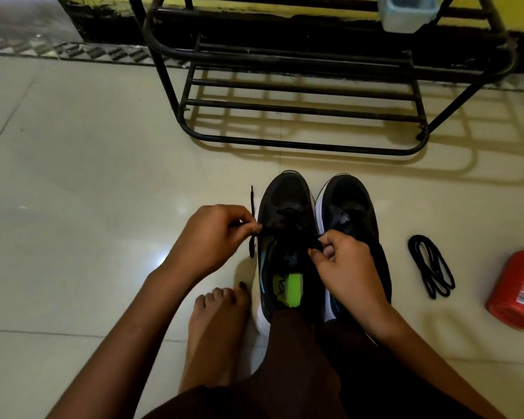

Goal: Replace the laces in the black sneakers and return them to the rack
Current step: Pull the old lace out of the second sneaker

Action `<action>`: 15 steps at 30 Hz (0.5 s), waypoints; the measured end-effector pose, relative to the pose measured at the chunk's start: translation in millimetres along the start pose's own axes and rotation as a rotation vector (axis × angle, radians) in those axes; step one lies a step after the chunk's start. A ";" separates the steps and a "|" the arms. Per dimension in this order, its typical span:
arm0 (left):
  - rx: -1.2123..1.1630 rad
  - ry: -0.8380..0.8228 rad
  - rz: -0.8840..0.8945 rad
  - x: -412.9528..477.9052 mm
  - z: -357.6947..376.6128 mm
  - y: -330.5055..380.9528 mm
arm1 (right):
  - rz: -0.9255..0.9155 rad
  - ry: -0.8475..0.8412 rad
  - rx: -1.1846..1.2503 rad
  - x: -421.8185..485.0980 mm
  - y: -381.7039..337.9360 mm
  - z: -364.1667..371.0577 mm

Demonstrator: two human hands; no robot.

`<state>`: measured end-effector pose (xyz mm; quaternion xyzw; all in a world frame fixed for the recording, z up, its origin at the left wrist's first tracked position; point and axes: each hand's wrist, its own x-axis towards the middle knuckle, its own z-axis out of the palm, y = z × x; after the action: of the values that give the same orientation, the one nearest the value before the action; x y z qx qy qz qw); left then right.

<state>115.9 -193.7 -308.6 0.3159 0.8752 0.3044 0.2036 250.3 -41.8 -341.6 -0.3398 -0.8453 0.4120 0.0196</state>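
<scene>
- Sneakers first: the black sneakers [285,201] stand side by side on the floor [88,176] at the centre of the frame, toes toward the rack [303,107] in the upper half. Neither is on it yet.
- Hands are apart, one on each side of the picture-left shoe. The left hand [215,234] pinches the end of a black lace [251,207] just left of that shoe. The right hand [342,267] pinches what looks like the other run at its right edge.
- At right, a spare lace [431,264] lies coiled on the floor, near a red can [518,285].
- An uneven pull could leave one end too short to tie, or drag the lace out of the lower eyelets.
- Dark lace on dark eyelets in dim light invites a skipped or wrongly crossed hole.
- The other shoe looks unlaced, so racking the pair now would be premature.
</scene>
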 end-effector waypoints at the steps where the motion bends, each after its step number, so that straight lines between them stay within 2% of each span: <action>1: -0.121 0.054 -0.028 -1.3 -0.5 -0.9 | 0.000 -0.002 -0.005 -0.1 0.1 0.0; 5: -0.869 0.240 -0.282 0.9 -8.7 -4.5 | 0.006 -0.003 -0.006 0.3 0.2 -0.2; 9: -1.445 0.417 -0.414 4.3 -18.0 -14.2 | 0.010 -0.006 -0.001 0.2 -0.4 -0.3; 12: -1.501 0.572 -0.527 4.0 -14.7 -24.6 | 0.009 -0.002 0.009 0.1 -0.5 0.0; 15: -1.308 0.636 -0.667 4.0 1.3 -35.4 | -0.004 0.006 0.004 0.4 -0.9 0.0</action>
<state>98.6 -212.2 -333.6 -0.2480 0.5837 0.7545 0.1686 249.5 -42.0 -341.1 -0.3391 -0.8450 0.4128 0.0238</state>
